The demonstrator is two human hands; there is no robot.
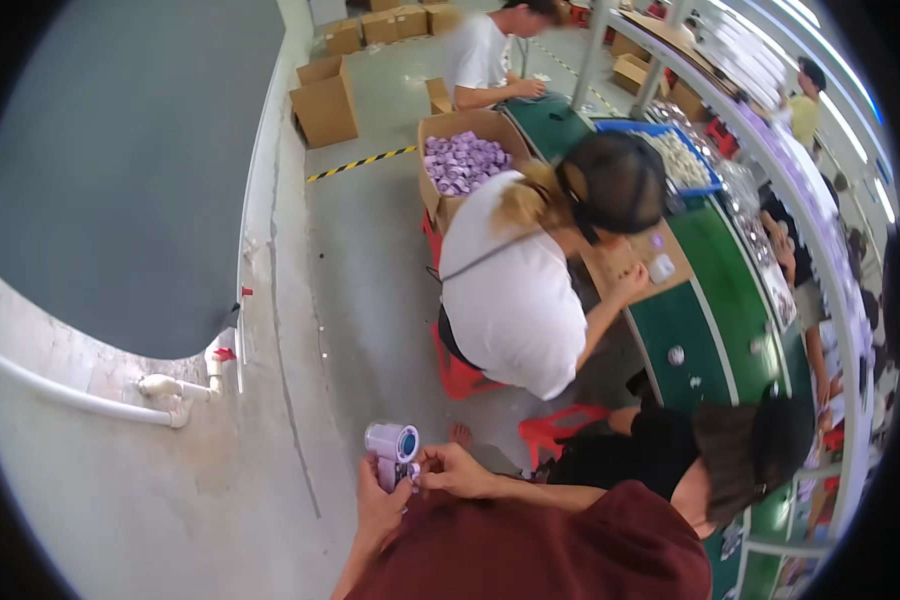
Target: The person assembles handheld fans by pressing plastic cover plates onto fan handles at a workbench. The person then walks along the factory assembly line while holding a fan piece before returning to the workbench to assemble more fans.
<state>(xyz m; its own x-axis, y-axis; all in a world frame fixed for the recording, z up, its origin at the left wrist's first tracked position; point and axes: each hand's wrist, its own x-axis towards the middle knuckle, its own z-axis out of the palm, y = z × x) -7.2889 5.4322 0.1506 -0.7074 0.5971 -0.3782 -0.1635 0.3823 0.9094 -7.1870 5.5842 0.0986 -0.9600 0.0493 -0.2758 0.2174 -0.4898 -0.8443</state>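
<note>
A lilac handheld fan with a round head and a teal centre is held up in front of my body. My left hand is closed round its handle from the left and below. My right hand comes from the other side, its thumb and fingers pinched at the handle just under the head. Dark inner parts show on the handle between my hands. A small pale piece lies at my right fingertips; whether it is separate from the handle I cannot tell.
A person in a white shirt sits at the green conveyor bench, close to a cardboard box of lilac parts. Another person in black sits at my right. Red stools stand between. The wall pipe runs along my left.
</note>
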